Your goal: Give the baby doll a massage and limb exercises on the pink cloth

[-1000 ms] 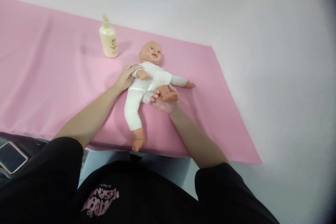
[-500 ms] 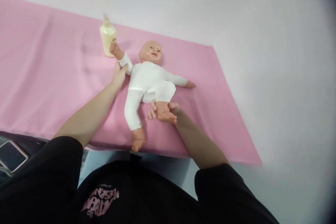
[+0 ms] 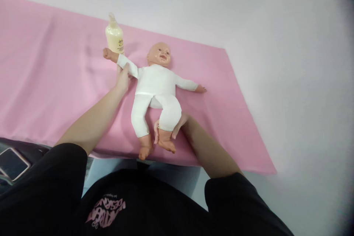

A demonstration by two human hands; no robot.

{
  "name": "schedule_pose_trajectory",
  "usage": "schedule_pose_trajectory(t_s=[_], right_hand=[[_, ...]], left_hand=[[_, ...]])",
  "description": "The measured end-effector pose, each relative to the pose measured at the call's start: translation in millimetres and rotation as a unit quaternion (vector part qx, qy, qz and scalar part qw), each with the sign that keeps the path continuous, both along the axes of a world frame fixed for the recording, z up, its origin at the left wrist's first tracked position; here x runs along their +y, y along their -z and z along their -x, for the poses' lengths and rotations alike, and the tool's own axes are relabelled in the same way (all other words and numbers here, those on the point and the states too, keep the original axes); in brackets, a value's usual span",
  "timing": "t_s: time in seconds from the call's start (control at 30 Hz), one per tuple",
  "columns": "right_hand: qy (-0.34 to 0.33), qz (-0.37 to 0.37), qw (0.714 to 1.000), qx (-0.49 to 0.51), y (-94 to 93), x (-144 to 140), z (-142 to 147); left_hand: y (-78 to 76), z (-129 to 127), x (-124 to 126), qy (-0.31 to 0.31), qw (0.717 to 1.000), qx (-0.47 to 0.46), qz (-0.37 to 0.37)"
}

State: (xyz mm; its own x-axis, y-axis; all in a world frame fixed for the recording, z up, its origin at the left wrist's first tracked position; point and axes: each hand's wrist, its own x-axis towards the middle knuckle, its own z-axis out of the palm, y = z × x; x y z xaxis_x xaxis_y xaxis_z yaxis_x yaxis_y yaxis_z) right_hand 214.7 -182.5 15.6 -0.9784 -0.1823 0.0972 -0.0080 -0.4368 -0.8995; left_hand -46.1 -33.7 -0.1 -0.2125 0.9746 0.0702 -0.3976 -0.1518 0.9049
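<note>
A baby doll (image 3: 156, 80) with a white cloth body lies face up on a pink-covered table (image 3: 221, 118), its head away from me. My left hand (image 3: 123, 78) is closed around the doll's sleeved arm on the left side, with the thumb on top and the other fingers mostly hidden beneath. My right hand (image 3: 179, 124) wraps from underneath around the lower leg on the right, just above the foot; fingers show on both sides of it. The doll's other arm and leg rest on the cover.
A pale yellow pump bottle (image 3: 114, 37) stands behind the doll's raised arm, near the table's far edge. At the lower left, a phone-like device (image 3: 13, 164) with a dark screen lies on a dark surface. A white wall rises behind the table.
The doll's held arm has swung outward to the left and lower, along with my left hand. My right hand has brought the bent leg down towards me, straightening it.
</note>
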Motion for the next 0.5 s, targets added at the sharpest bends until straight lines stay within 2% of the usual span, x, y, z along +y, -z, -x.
schedule_pose_trajectory(t_s=[0.13,0.27,0.37,0.43,0.5], right_hand=[[0.01,0.03,0.999,0.027,3.6,-3.0,-0.8],[0.038,0.083,0.993,0.071,13.1,-1.8,-1.4],[0.071,0.144,0.979,0.123,21.3,4.6,0.2],[0.101,0.183,0.966,0.15,21.9,9.9,0.2],[0.164,0.22,0.948,0.161,16.8,13.8,-1.8]], left_hand=[[11.7,5.5,7.3,0.001,0.995,0.063,-0.08],[12.4,4.9,6.4,-0.024,0.974,0.164,-0.156],[7.7,2.0,-0.9,0.007,0.936,0.272,-0.223],[2.2,0.4,-8.1,0.034,0.898,0.344,-0.273],[-4.9,-0.6,-15.9,0.058,0.856,0.407,-0.314]])
